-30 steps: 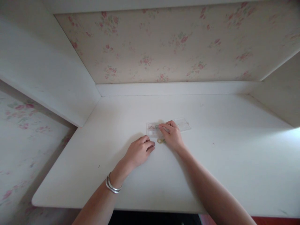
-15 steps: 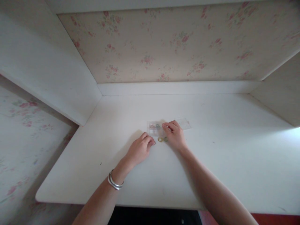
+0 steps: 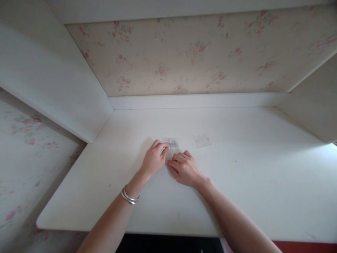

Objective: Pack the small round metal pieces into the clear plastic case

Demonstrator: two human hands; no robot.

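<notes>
- Clear box (image 3: 176, 140), one: flat on the worktop (image 3: 237, 200), between front and rear edges, nearer the left rear corner than the right rear. Near part screened by the hands.
- Small greenish ring-like piece (image 3: 173, 143), in the box's far part. Other contents too faint to count.
- Left hand (image 3: 153, 157): at the box's left side, thumb and forefinger drawn together over it; whether anything is pinched there, cannot tell.
- Right hand (image 3: 185, 168): palm down at the box's near right corner, fingers bent, tips low; whether they grasp anything, cannot tell.
- Change noted: left hand now at the box, in from the bare top before it; right hand drawn back toward the front edge. The yellowish and green rings lately in front of the box are out of sight, perhaps beneath the right hand. Judged from this, the left hand now does the finer work and the right steadies or gathers.
- Clear flat panel (image 3: 202, 140), one: apart from the box, toward the worktop's right edge.
- Silver bangles (image 3: 129, 197): on the left wrist.
- Dark sliver (image 3: 110, 185): toward the left front corner.
- White upstand (image 3: 197, 100): along the rear edge, floral panel (image 3: 168, 56) above.
</notes>
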